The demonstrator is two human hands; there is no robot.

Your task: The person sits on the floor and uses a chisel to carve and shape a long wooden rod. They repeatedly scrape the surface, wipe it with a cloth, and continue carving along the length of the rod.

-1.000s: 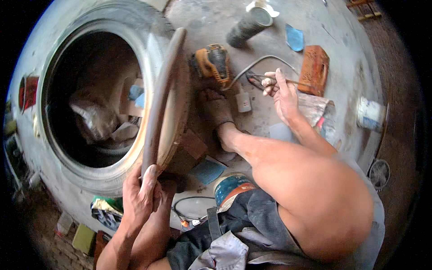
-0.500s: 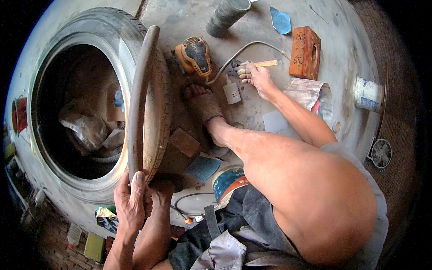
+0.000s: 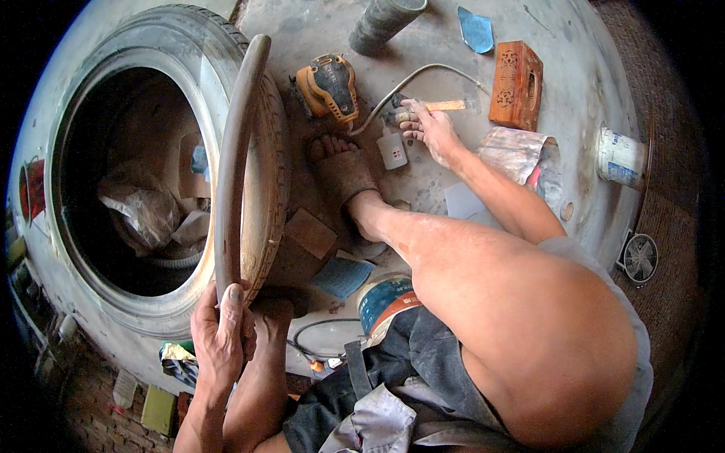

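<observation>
My left hand (image 3: 219, 328) is closed around the lower end of a long, smooth, curved brown bar (image 3: 239, 151). The bar stretches upward across the right side of a dusty tyre (image 3: 136, 53). Farther right, my right hand (image 3: 434, 134) has curled fingers above the floor. A flat, pale wooden strip (image 3: 447, 106) shows beside its thumb, and a small dark piece lies by its fingertips. What these fingers hold, if anything, I cannot make out. Close by are a small white bottle (image 3: 393, 149) and a yellow-and-black power sander (image 3: 329, 89) with a grey cord.
A carved reddish-brown wooden box (image 3: 516, 87) and a dark cylinder (image 3: 385, 26) stand on the grey floor. Blue sandpaper (image 3: 342, 277) lies near my bare foot (image 3: 343, 170). A tub (image 3: 381, 302) sits beneath my leg. To the right are a white bucket (image 3: 621, 157) and a small fan (image 3: 640, 258).
The view has shifted slightly. My left hand keeps its grip on the brown bar, and my right hand stays in nearly the same place beside the wooden strip.
</observation>
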